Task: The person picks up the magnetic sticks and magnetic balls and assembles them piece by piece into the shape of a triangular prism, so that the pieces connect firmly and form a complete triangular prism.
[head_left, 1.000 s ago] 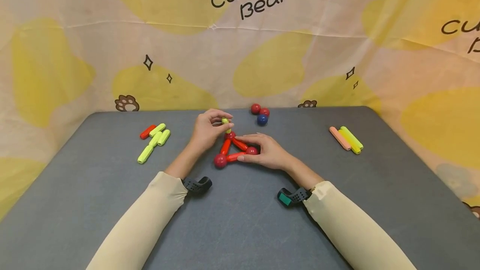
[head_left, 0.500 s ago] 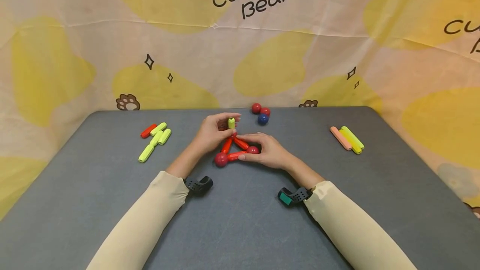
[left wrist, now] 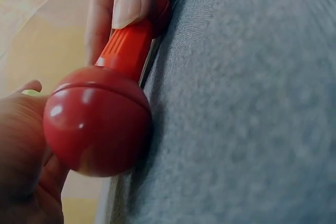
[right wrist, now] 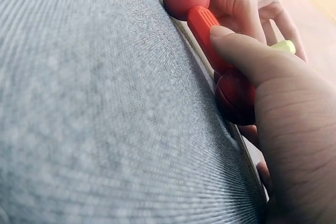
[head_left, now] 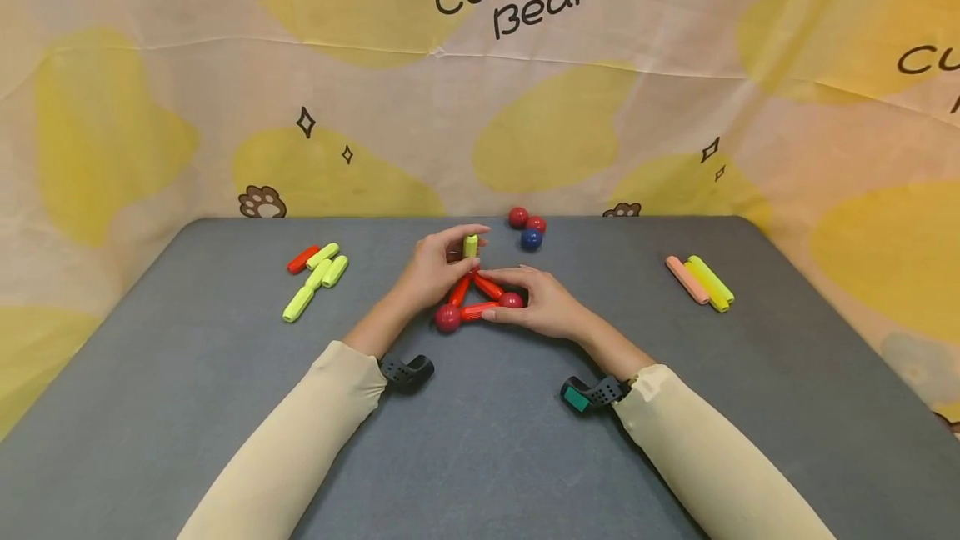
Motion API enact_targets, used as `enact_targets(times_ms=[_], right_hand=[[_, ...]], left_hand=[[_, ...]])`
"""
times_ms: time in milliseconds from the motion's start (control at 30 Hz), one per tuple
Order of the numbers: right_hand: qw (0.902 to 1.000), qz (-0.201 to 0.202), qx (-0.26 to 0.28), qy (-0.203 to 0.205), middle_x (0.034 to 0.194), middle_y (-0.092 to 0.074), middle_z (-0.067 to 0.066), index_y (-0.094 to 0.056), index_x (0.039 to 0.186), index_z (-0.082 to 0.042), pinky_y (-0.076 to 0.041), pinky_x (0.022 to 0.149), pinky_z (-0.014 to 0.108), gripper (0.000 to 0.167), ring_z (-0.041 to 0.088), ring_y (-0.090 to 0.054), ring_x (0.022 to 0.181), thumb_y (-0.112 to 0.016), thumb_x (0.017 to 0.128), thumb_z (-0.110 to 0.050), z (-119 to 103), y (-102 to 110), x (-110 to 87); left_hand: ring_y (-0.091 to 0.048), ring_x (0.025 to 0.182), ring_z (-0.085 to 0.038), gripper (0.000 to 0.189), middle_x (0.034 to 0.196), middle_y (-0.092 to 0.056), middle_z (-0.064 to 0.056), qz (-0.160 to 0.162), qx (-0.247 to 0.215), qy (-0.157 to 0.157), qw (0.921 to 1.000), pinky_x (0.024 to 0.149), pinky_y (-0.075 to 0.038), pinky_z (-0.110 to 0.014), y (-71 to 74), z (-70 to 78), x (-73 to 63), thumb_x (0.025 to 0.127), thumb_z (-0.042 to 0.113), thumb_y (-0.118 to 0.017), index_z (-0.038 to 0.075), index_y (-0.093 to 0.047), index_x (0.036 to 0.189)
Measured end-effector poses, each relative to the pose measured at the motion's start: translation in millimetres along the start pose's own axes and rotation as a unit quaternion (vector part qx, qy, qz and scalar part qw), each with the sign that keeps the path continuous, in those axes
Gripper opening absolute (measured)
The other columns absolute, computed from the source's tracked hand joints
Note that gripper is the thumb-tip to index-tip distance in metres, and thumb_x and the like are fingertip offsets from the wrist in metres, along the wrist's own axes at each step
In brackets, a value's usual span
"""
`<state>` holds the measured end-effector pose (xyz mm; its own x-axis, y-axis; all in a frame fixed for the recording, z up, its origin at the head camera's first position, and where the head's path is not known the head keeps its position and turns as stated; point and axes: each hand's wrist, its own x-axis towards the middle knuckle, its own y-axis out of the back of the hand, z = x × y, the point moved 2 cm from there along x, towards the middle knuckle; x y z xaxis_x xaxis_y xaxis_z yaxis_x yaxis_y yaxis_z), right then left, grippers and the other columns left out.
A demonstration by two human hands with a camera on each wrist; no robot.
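A triangle of red rods (head_left: 480,311) joined by red balls (head_left: 447,318) lies on the grey table in the head view. From its back ball, mostly hidden by fingers, a short yellow-green rod (head_left: 470,246) stands upright. My left hand (head_left: 435,267) pinches that rod between thumb and fingers. Around the right-hand ball (head_left: 512,300) my right hand (head_left: 551,304) grips the triangle. In the right wrist view its thumb presses on the front rod (right wrist: 205,32). The left wrist view shows the near ball (left wrist: 97,121) large, with the right thumb on the rod beyond.
At the left lie a red rod (head_left: 303,260) and several yellow-green rods (head_left: 298,304). Two loose red balls (head_left: 518,217) and a blue ball (head_left: 531,239) rest near the back edge. A pink rod (head_left: 687,280) lies beside yellow and yellow-green rods (head_left: 710,277) at the right.
The yellow-green rod, tilted a second ago, now stands upright over the back ball. My left hand has shifted slightly right with it. The right hand keeps its grip on the triangle.
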<state>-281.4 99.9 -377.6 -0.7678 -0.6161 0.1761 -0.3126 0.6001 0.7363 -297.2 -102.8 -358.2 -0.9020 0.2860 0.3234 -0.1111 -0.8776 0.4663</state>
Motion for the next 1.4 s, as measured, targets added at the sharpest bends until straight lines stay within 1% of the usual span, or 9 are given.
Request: enact_targets(times_ms=[133,267,367,467,767,900,1000,1067,1400], right_hand=[[1.0,0.0,0.0,-0.001,0.142,-0.062,0.002,-0.059,0.143,-0.025,-0.042,0.113,0.051,0.061,0.023,-0.056,0.131,-0.079,0.087,-0.038,0,1,-0.4],[1.0,0.002,0.0,-0.003,0.142,-0.063,0.0,-0.06,0.142,-0.027,-0.043,0.112,0.05,0.06,0.021,-0.057,0.129,-0.078,0.087,-0.041,2,2,-0.2],[1.0,0.005,-0.003,-0.007,0.14,-0.063,0.0,-0.06,0.142,-0.028,-0.044,0.111,0.048,0.06,0.02,-0.057,0.127,-0.079,0.086,-0.042,2,2,0.0],[0.9999,0.007,-0.007,-0.011,0.14,-0.064,0.002,-0.06,0.142,-0.028,-0.044,0.111,0.047,0.061,0.02,-0.058,0.126,-0.079,0.086,-0.041,3,3,0.1],[0.9997,0.006,-0.006,-0.025,0.14,-0.064,0.003,-0.059,0.143,-0.028,-0.045,0.11,0.047,0.061,0.021,-0.059,0.125,-0.078,0.087,-0.041,5,4,1.0],[0.9996,0.003,-0.006,-0.028,0.139,-0.063,0.003,-0.059,0.143,-0.03,-0.046,0.109,0.046,0.061,0.021,-0.059,0.123,-0.078,0.087,-0.043,5,3,1.3],[0.9996,0.002,-0.002,-0.029,0.14,-0.063,0.002,-0.058,0.143,-0.03,-0.046,0.11,0.046,0.061,0.02,-0.058,0.124,-0.078,0.086,-0.042,5,3,1.3],[0.9996,0.002,0.0,-0.029,0.14,-0.063,0.002,-0.058,0.143,-0.03,-0.045,0.11,0.046,0.061,0.02,-0.058,0.125,-0.079,0.086,-0.042,5,3,1.0],[0.9996,0.001,0.01,-0.028,0.142,-0.062,0.002,-0.058,0.144,-0.029,-0.044,0.112,0.047,0.062,0.021,-0.058,0.128,-0.079,0.086,-0.042,1,2,-0.8]], left_hand=[[-0.069,0.116,-0.034,0.053,0.127,-0.069,-0.021,0.003,0.002,-0.01,0.9999,0.102,-0.054,-0.045,4.8,1.0,0.8,0.091,-0.002,-0.07,0.01,-0.059,0.141],[-0.066,0.121,-0.032,0.049,0.129,-0.069,-0.019,0.009,-0.007,-0.005,0.9999,0.105,-0.052,-0.047,21.9,3.6,0.5,0.092,0.001,-0.068,0.006,-0.059,0.139],[-0.067,0.118,-0.032,0.038,0.128,-0.069,-0.02,0.0,0.003,0.015,0.9999,0.102,-0.053,-0.048,41.7,6.5,-1.4,0.094,0.002,-0.065,0.004,-0.063,0.132],[-0.067,0.116,-0.031,0.032,0.127,-0.069,-0.02,-0.019,0.042,0.038,0.9982,0.101,-0.053,-0.048,64.2,8.3,-4.4,0.097,0.004,-0.062,0.004,-0.066,0.129],[-0.058,0.13,-0.039,0.037,0.138,-0.062,-0.021,-0.072,0.102,0.1,0.9871,0.103,-0.05,-0.051,131.5,2.4,-28.8,0.101,0.004,-0.055,0.004,-0.059,0.138],[-0.058,0.13,-0.04,0.041,0.142,-0.058,-0.022,-0.087,0.112,0.118,0.9829,0.098,-0.054,-0.041,152.4,-3.7,-39.8,0.099,-0.001,-0.055,0.003,-0.057,0.139],[-0.058,0.129,-0.041,0.043,0.144,-0.056,-0.023,-0.097,0.119,0.128,0.9798,0.097,-0.055,-0.039,160.5,-8.5,-43.8,0.097,-0.004,-0.056,0.001,-0.057,0.139],[-0.058,0.13,-0.041,0.044,0.145,-0.055,-0.023,-0.103,0.126,0.139,0.9769,0.099,-0.055,-0.046,162.7,-10.5,-45.6,0.096,-0.004,-0.058,0.001,-0.056,0.14],[-0.056,0.13,-0.046,0.05,0.143,-0.055,-0.029,-0.13,0.147,0.169,0.9659,0.094,-0.057,-0.043,164.3,-19.0,-52.2,0.093,-0.002,-0.066,-0.003,-0.053,0.141]])
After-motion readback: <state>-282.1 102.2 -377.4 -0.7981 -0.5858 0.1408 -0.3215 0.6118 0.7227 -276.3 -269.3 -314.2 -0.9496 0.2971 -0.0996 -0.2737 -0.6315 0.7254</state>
